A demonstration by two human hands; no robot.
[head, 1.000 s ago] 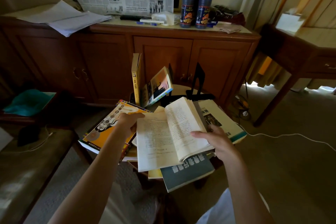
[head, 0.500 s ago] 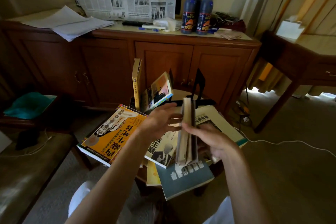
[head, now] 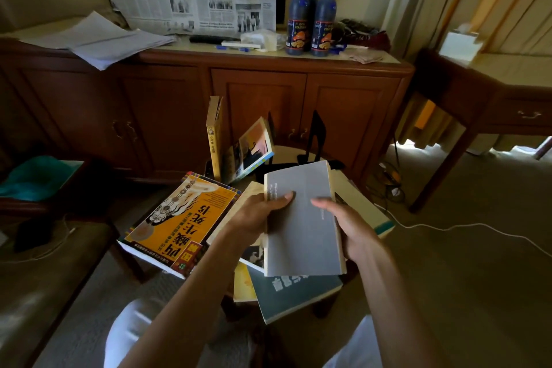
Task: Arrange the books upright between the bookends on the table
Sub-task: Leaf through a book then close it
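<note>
Above scattered books, both hands (head: 301,219) grip a grey book (head: 301,236) (closed).

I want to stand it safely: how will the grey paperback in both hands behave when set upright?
The grey paperback looks soft-covered, so it probably flexes. It seems thin, likely to tip unless it leans on the tilted book or the black bookend. Left hand and right hand hold it easily, suggesting it is light.

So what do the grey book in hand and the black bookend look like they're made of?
The grey book, held by both the left hand and right hand, looks like a paperback: thin matte cover, bare yellowed page edges. The black bookend seems to be thin sheet metal with a dark finish, though it shows only as a silhouette.
</note>
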